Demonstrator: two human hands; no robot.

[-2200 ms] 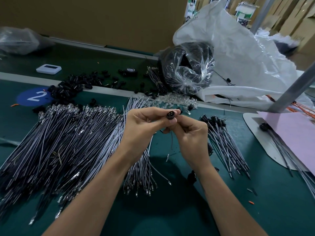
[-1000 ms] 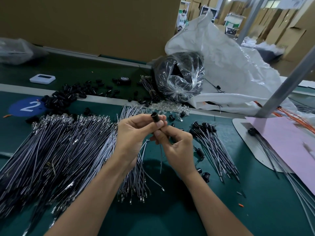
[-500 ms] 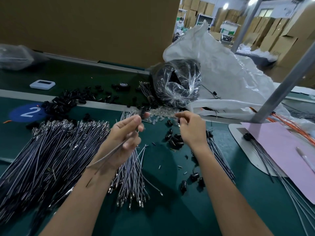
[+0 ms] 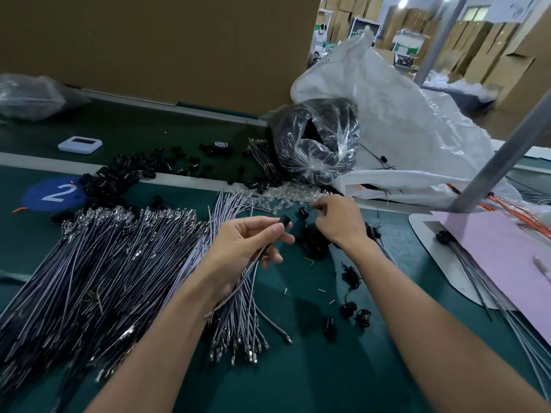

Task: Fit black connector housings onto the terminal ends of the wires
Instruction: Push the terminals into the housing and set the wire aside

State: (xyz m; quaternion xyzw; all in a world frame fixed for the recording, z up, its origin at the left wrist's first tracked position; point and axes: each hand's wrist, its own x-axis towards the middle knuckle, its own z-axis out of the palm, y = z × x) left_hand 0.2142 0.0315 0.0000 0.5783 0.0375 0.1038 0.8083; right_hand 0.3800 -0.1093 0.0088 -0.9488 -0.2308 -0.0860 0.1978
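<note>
A dark green tabletop fills the foreground, crossed by a pale strip with a blue round "2" sticker just below it. A tall brown cardboard panel stands along the far edge. To the right a grey metal post slants upward. Beyond it, stacked cardboard boxes fill a warehouse space lit by bright ceiling lights.

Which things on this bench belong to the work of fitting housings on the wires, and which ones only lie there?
For the job: left hand, pinching a black connector housing on a wire; right hand; heap of terminal wires; loose black housings.

Lying about: white device; tape roll; white sack; pink sheet; blue number sticker.
</note>
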